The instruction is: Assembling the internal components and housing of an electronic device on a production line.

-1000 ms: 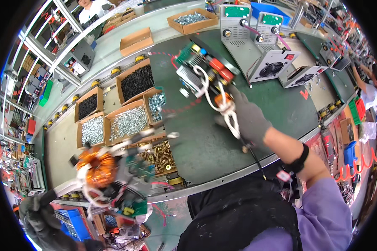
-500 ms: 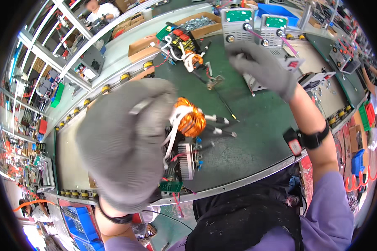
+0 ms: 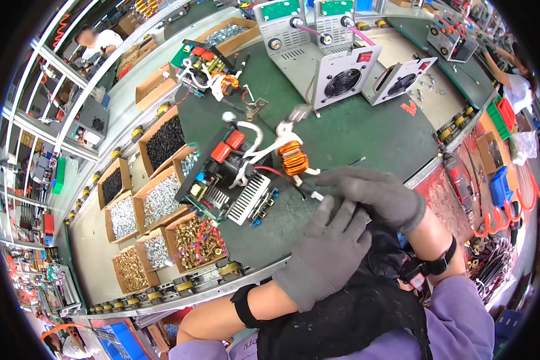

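Note:
In grey gloves, my two hands are close together by the front edge of the green work surface. My left hand has its fingers bent and slightly apart, tips next to a cable's metal end; nothing shows in it. My right hand lies above and beside it, fingers curled together; whatever they hold is hidden. Just left is a copper-wound coil with white and black leads. It joins a circuit board assembly carrying red components and a finned metal heat sink.
Cardboard boxes of screws and brass fittings line the left. A second board assembly lies farther back. Grey metal housings with fan panels stand behind my hands. A co-worker sits far left; another person's arm reaches in at right.
My left hand has moved right and down, away from the board assembly, uncovering it and the boxes. My right hand has come down from the housings to meet it. The view has shifted.

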Action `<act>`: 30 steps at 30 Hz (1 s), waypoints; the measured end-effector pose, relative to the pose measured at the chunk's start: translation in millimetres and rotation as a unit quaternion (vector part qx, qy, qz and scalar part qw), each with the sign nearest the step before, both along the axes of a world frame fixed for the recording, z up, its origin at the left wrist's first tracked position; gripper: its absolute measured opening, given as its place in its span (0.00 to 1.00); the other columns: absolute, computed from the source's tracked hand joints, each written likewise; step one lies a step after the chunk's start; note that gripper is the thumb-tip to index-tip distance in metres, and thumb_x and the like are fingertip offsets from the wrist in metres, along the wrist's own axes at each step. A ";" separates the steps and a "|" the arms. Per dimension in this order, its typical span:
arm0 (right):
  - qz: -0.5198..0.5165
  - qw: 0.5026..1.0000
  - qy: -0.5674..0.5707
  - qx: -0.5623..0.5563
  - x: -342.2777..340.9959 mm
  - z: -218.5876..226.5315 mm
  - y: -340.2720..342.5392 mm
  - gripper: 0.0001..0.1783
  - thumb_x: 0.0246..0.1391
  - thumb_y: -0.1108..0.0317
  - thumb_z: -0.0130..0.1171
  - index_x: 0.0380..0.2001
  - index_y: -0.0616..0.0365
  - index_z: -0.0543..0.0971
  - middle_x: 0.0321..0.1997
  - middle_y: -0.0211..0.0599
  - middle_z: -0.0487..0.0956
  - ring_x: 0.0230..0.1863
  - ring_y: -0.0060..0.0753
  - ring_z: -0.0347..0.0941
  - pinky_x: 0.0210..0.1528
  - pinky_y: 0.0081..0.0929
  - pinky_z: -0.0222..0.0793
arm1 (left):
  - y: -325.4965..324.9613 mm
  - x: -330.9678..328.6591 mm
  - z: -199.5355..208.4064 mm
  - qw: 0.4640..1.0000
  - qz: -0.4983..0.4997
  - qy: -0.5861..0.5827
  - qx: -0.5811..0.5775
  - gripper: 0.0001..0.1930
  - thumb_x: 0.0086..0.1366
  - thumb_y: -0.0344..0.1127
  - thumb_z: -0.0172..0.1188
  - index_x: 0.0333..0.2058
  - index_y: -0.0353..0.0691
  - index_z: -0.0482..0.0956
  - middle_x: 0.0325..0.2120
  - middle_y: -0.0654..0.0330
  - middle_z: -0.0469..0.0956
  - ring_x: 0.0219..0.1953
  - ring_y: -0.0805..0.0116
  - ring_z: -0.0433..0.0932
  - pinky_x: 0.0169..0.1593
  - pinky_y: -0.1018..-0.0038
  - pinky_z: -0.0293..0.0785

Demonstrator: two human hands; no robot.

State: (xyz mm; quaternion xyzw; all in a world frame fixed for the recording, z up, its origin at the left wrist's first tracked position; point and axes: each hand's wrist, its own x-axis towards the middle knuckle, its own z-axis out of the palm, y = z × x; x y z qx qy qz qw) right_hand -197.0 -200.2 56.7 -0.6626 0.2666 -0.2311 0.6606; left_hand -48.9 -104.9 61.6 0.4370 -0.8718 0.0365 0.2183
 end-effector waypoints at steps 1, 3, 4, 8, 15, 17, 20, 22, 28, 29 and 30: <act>0.010 0.999 0.034 0.008 5.4 -0.2 -6.3 0.26 0.63 0.50 0.48 0.50 0.63 0.75 0.50 0.45 0.77 0.48 0.33 0.74 0.50 0.28 0.70 | 2.3 1.1 -0.5 0.999 -0.002 -0.006 0.046 0.17 0.52 0.36 0.59 0.43 0.43 0.78 0.42 0.57 0.74 0.51 0.57 0.72 0.55 0.60 0.65; 0.031 0.997 0.038 0.054 17.9 2.3 -20.0 0.23 0.64 0.52 0.48 0.48 0.60 0.77 0.43 0.40 0.78 0.43 0.27 0.74 0.46 0.26 0.71 | 6.1 10.1 2.4 0.996 0.009 -0.018 0.086 0.17 0.52 0.36 0.60 0.43 0.45 0.78 0.45 0.56 0.74 0.54 0.56 0.70 0.59 0.59 0.62; 0.041 0.995 0.041 0.080 24.7 5.3 -27.7 0.19 0.64 0.55 0.48 0.46 0.58 0.78 0.37 0.33 0.78 0.38 0.20 0.74 0.41 0.23 0.72 | 7.4 17.8 5.3 0.994 0.012 0.037 0.097 0.17 0.52 0.37 0.62 0.43 0.45 0.78 0.46 0.56 0.73 0.54 0.55 0.70 0.58 0.57 0.62; -0.034 0.950 -0.051 0.305 41.8 26.3 -51.3 0.32 0.65 0.41 0.43 0.43 0.65 0.75 0.28 0.38 0.79 0.20 0.25 0.74 0.21 0.23 0.72 | 21.7 54.1 21.1 0.968 0.221 0.087 -0.083 0.20 0.51 0.39 0.66 0.44 0.45 0.77 0.49 0.52 0.72 0.56 0.47 0.66 0.59 0.52 0.61; 0.070 0.948 -0.037 0.308 46.3 30.1 -55.5 0.25 0.55 0.46 0.59 0.35 0.62 0.78 0.24 0.38 0.78 0.17 0.20 0.70 0.19 0.19 0.65 | -4.7 85.1 -8.0 0.909 0.406 -0.047 -0.086 0.16 0.58 0.45 0.59 0.43 0.47 0.78 0.52 0.55 0.71 0.57 0.46 0.65 0.60 0.50 0.54; 0.096 0.979 -0.038 0.174 41.8 5.9 -38.0 0.17 0.54 0.55 0.61 0.29 0.59 0.78 0.22 0.32 0.76 0.19 0.17 0.69 0.20 0.21 0.65 | -13.8 105.7 -20.4 0.914 0.390 -0.043 -0.103 0.16 0.56 0.41 0.61 0.43 0.46 0.79 0.51 0.56 0.72 0.58 0.46 0.66 0.60 0.52 0.57; 0.006 0.926 0.175 -0.335 45.2 -40.9 -5.9 0.15 0.57 0.58 0.54 0.47 0.48 0.76 0.33 0.42 0.80 0.33 0.47 0.78 0.33 0.41 0.73 | -31.6 147.2 -36.0 0.936 0.320 -0.037 -0.142 0.14 0.54 0.32 0.62 0.41 0.44 0.80 0.50 0.56 0.74 0.58 0.46 0.68 0.61 0.55 0.61; -0.019 0.918 0.249 -0.309 40.6 -59.0 5.2 0.18 0.60 0.58 0.49 0.53 0.41 0.73 0.34 0.42 0.80 0.36 0.49 0.78 0.36 0.45 0.73 | -40.1 166.1 -43.2 0.955 0.253 -0.040 -0.148 0.10 0.57 0.28 0.57 0.39 0.44 0.79 0.47 0.57 0.76 0.57 0.47 0.69 0.60 0.54 0.63; -0.166 0.918 0.208 -0.293 -43.9 -36.1 48.9 0.14 0.56 0.59 0.54 0.44 0.51 0.74 0.35 0.41 0.79 0.38 0.50 0.77 0.39 0.43 0.72 | -55.0 153.7 -28.4 0.969 0.121 -0.052 -0.207 0.12 0.70 0.33 0.47 0.43 0.35 0.78 0.55 0.48 0.72 0.60 0.46 0.66 0.63 0.54 0.60; -0.186 0.911 0.210 -0.303 -69.3 -26.9 58.2 0.15 0.56 0.59 0.55 0.44 0.52 0.74 0.35 0.42 0.79 0.39 0.49 0.77 0.41 0.43 0.71 | -52.1 147.5 -22.6 0.966 0.116 -0.052 -0.224 0.15 0.70 0.39 0.49 0.40 0.34 0.80 0.48 0.47 0.75 0.51 0.48 0.72 0.54 0.56 0.67; -0.255 0.893 0.209 -0.306 -100.1 -17.1 70.8 0.14 0.56 0.59 0.56 0.44 0.52 0.75 0.36 0.42 0.79 0.39 0.49 0.77 0.40 0.43 0.72 | -46.9 140.5 -17.5 0.959 0.105 -0.055 -0.256 0.19 0.71 0.44 0.51 0.37 0.33 0.82 0.41 0.46 0.79 0.42 0.50 0.77 0.45 0.59 0.74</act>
